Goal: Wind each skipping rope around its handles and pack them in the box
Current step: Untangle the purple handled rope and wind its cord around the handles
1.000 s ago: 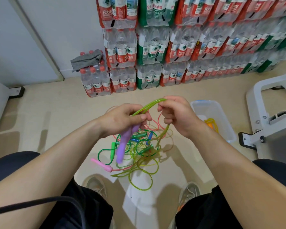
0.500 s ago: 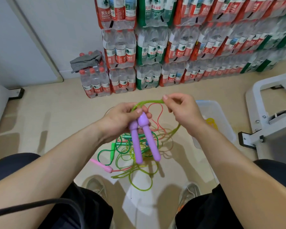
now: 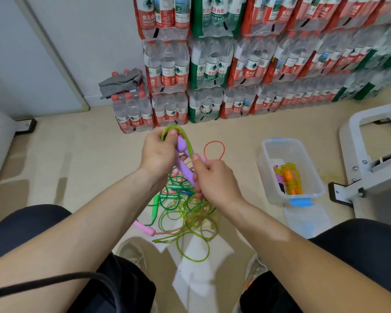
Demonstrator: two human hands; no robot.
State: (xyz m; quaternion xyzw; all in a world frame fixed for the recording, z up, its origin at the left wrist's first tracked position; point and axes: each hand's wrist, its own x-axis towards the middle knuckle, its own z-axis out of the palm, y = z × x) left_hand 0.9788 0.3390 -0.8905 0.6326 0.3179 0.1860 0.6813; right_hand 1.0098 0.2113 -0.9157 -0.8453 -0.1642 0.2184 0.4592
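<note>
My left hand (image 3: 158, 152) grips the top of two purple handles (image 3: 184, 162) held together, with a yellow-green rope (image 3: 183, 134) looping over its fingers. My right hand (image 3: 215, 179) pinches that rope against the handles' lower part. Below my hands a tangle of green, yellow-green and red ropes (image 3: 185, 211) lies on the floor, with a green handle (image 3: 155, 206) and a pink handle (image 3: 145, 228) at its left. A clear plastic box (image 3: 273, 154) with a blue clip stands to the right, holding a wound rope with orange handles (image 3: 290, 179).
Stacked packs of water bottles (image 3: 212, 64) line the wall ahead, a grey cloth (image 3: 121, 81) on one pack. A white metal frame (image 3: 370, 154) stands at the right. The box lid (image 3: 305, 220) lies on the floor near my right knee. My shoes (image 3: 133, 254) flank the tangle.
My right hand has dropped from above the handles to their lower part, carrying the yellow-green rope down. My left hand has risen and turned the purple handles more upright.
</note>
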